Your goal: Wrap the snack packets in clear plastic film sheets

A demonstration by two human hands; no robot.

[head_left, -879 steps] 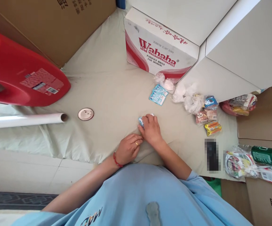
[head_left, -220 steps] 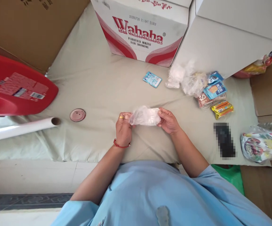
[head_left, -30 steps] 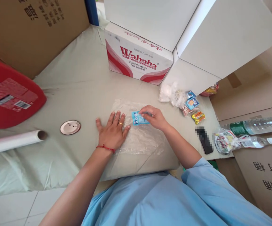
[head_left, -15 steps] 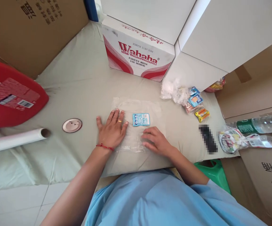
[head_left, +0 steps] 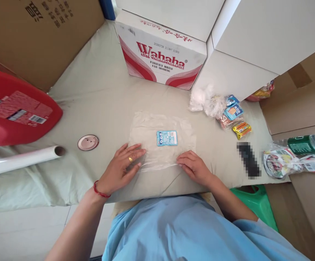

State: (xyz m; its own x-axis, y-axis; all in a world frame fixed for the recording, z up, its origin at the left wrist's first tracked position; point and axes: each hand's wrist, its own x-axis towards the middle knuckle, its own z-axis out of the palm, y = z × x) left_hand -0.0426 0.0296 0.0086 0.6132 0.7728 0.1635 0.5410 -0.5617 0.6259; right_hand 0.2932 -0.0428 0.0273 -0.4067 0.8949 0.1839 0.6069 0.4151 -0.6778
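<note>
A thin clear plastic sheet (head_left: pixel 152 154) lies spread flat on the cloth-covered surface, its edges wrinkled. On top of it, near the middle, rests a small blue printed packet (head_left: pixel 167 138). My left hand (head_left: pixel 123 165), with a ring and a red string bracelet, reaches over the sheet's lower left edge, fingers stretched out and touching it. At the lower right corner my right hand (head_left: pixel 194 166) has its thumb and fingers drawn together on the sheet's edge. Neither hand touches the packet.
Left of the hands are a round badge (head_left: pixel 88 142), a white roll (head_left: pixel 24 162) and a red jug (head_left: pixel 18 108). A Wahaba carton (head_left: pixel 161 54) stands behind. To the right lie crumpled plastic (head_left: pixel 208 101), snack packets (head_left: pixel 241 129) and bottles (head_left: pixel 307 144).
My left hand has lifted from lying flat on the sheet and drawn back to its lower left edge. My right hand has moved right to the lower right corner. The view has shifted slightly.
</note>
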